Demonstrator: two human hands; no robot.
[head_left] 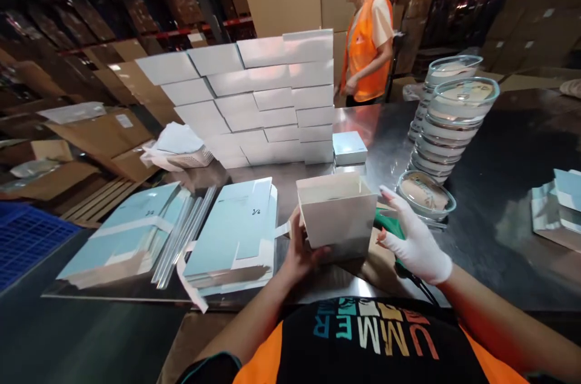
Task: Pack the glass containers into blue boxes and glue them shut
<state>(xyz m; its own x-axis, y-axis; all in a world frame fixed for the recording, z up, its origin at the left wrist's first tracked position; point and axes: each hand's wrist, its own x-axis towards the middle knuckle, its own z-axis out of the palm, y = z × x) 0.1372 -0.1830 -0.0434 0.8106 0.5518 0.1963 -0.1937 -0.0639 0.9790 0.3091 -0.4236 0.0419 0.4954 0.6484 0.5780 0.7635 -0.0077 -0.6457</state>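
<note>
A white paperboard box (338, 221) stands in front of me with its open top showing a pale inside. My left hand (302, 245), bare, is closed on the box's lower left side, with the thumb along the front. On the box's other side is my right hand (413, 239) in a white glove that leaves fingertips bare. Its fingers are spread, close to the box's right wall, and hold nothing. A green object (390, 224), partly hidden by the right hand, lies behind it. A small light-blue box (349, 148) sits just beyond the open box.
Stacked white boxes (272, 97) form a wall at the back. Flat light-blue cartons (231, 227) and a strapped bundle (131, 227) lie left. Round clear-lidded containers (447, 124) are piled right, more cartons (558, 208) far right. A person in an orange vest (370, 45) stands behind the metal table (490, 263).
</note>
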